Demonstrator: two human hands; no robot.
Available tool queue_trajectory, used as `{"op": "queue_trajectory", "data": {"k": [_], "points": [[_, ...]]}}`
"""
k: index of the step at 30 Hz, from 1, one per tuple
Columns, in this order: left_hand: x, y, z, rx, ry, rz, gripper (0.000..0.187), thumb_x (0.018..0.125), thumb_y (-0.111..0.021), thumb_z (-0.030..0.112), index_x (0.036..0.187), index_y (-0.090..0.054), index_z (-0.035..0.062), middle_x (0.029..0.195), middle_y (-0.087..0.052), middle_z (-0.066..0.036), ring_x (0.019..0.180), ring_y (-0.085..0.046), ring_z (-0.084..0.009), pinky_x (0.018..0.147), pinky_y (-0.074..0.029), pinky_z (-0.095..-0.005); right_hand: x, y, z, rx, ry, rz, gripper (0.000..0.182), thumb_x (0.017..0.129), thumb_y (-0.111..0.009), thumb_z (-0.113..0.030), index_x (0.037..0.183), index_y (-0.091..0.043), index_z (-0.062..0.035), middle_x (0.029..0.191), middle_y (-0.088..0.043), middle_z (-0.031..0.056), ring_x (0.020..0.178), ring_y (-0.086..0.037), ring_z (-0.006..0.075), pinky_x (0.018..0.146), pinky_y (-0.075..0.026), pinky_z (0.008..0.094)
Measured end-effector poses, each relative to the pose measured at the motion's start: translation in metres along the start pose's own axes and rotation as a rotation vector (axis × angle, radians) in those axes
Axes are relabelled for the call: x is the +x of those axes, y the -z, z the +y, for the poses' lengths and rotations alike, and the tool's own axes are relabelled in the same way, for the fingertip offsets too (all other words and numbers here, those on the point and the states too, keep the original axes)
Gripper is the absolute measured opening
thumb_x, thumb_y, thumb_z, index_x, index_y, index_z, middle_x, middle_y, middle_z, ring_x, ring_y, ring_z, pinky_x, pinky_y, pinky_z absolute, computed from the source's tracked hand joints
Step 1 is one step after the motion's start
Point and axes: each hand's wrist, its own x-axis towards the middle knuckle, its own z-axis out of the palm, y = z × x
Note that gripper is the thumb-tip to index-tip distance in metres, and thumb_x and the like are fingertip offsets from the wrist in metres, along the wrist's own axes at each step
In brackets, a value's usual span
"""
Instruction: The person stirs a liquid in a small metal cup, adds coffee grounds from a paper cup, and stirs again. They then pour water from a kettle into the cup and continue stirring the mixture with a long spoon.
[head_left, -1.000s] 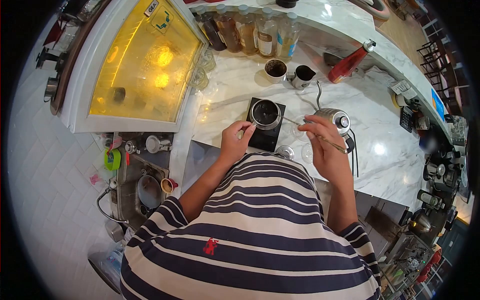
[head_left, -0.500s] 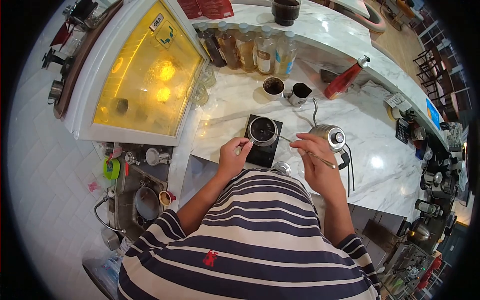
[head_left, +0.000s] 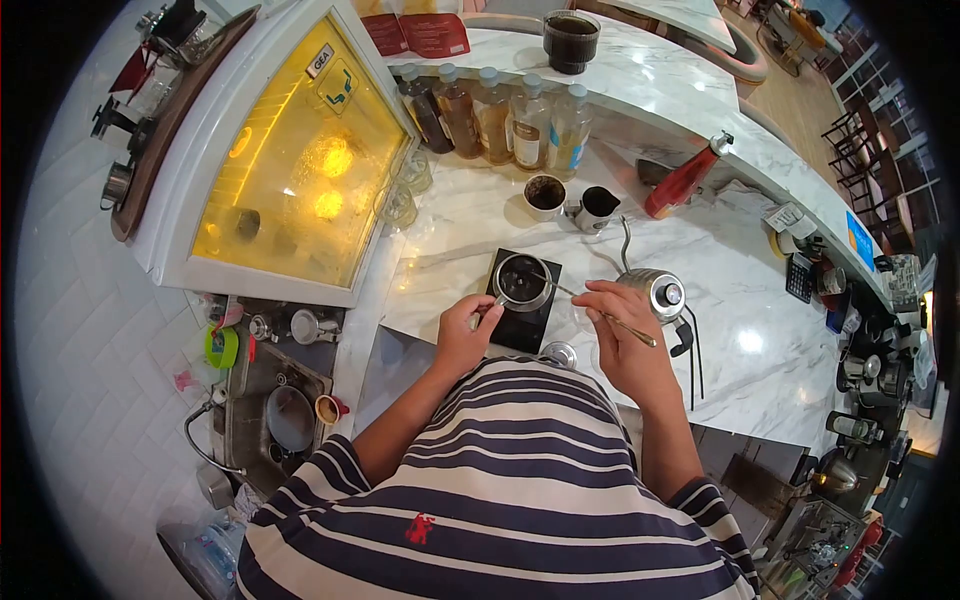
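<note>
The spoon [head_left: 640, 336] has slipped from the cup's [head_left: 524, 306] rim down inside, right hand [head_left: 628, 338] closing in, as the tilting view brings the dark tumbler [head_left: 571, 45] and red packet [head_left: 436, 36] fuller into sight!

Cup: small and round, with a pale rim and a side handle; glass or metal is hard to tell [head_left: 531, 306]
Cup contents: dark, nearly black, with small bright glints on the surface
Cup pose: upright, mouth up, the handle pointing to the lower left, pinched in the left fingers [head_left: 491, 317]
Cup place: over a flat black scale [head_left: 527, 333] on the marbled table [head_left: 432, 250]
Spoon: slim, metallic, long-stemmed [head_left: 565, 290]
Spoon pose: slanting, front end inside the cup, stem in the right fingers [head_left: 598, 298]
</note>
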Motion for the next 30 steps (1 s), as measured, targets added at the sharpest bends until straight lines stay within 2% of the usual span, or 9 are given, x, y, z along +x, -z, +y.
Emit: {"op": "queue_trajectory", "data": {"k": [8,12,15,19,23,26,30], "points": [[-0.002,0.0,0.002,-0.009,-0.001,0.006,0.021,0.097,-0.074,0.015,0.106,-0.073,-0.0045,0.093,-0.076,-0.013,0.086,-0.07,-0.0198,0.082,-0.055,-0.0326,-0.007,0.009,0.003,-0.017,0.021,-0.017,0.016,0.096,-0.067,0.0,0.111,-0.072,-0.0044,0.116,-0.072,0.0169,0.115,-0.066,0.0339,0.1,-0.047,0.0452],[-0.002,-0.001,0.002,-0.012,-0.002,-0.002,0.022,0.097,-0.074,0.015,0.107,-0.073,-0.0047,0.093,-0.076,-0.014,0.086,-0.07,-0.0199,0.082,-0.055,-0.0327,-0.001,0.003,0.004,-0.032,0.019,-0.014,0.017,0.1,-0.063,-0.001,0.113,-0.073,-0.0059,0.122,-0.072,0.0153,0.112,-0.067,0.0358,0.098,-0.052,0.0432],[-0.003,-0.001,0.002,-0.007,-0.015,0.014,0.022,0.098,-0.074,0.015,0.108,-0.073,-0.0047,0.093,-0.076,-0.014,0.086,-0.071,-0.0201,0.082,-0.055,-0.0327,-0.004,0.008,0.006,-0.027,-0.007,0.037,0.016,0.097,-0.066,0.0,0.112,-0.071,-0.0044,0.113,-0.073,0.0149,0.114,-0.067,0.0336,0.099,-0.047,0.0449],[-0.004,0.0,0.003,-0.002,-0.015,0.022,0.023,0.097,-0.074,0.015,0.109,-0.073,-0.0045,0.094,-0.076,-0.014,0.087,-0.072,-0.0203,0.083,-0.055,-0.0326,-0.008,0.007,0.004,-0.002,-0.004,0.011,0.016,0.097,-0.066,-0.001,0.111,-0.071,-0.0051,0.116,-0.074,0.0142,0.113,-0.067,0.0341,0.1,-0.047,0.0443],[-0.004,-0.002,-0.002,-0.016,-0.012,0.017,0.023,0.097,-0.075,0.015,0.109,-0.073,-0.0044,0.095,-0.077,-0.014,0.088,-0.072,-0.02,0.083,-0.056,-0.0325,-0.009,0.011,0.002,-0.017,0.006,0.06,0.016,0.097,-0.066,-0.001,0.111,-0.071,-0.0051,0.116,-0.074,0.0148,0.113,-0.067,0.0343,0.101,-0.048,0.0453],[-0.004,-0.002,-0.002,-0.033,0.018,0.016,0.022,0.098,-0.074,0.016,0.109,-0.074,-0.0036,0.097,-0.077,-0.012,0.091,-0.07,-0.0177,0.089,-0.054,-0.0334,-0.016,0.012,0.001,0.02,0.008,0.106,0.016,0.097,-0.065,0.0,0.111,-0.071,-0.0046,0.116,-0.074,0.0152,0.111,-0.068,0.0345,0.101,-0.048,0.0463],[-0.005,-0.001,0.001,-0.038,0.006,0.025,0.022,0.099,-0.073,0.016,0.11,-0.073,-0.003,0.096,-0.077,-0.01,0.09,-0.07,-0.0165,0.088,-0.054,-0.0331,-0.025,0.013,0.001,0.052,-0.002,0.176,0.015,0.098,-0.063,0.0,0.109,-0.072,-0.0039,0.115,-0.075,0.0158,0.109,-0.069,0.0355,0.099,-0.051,0.0459]]}}
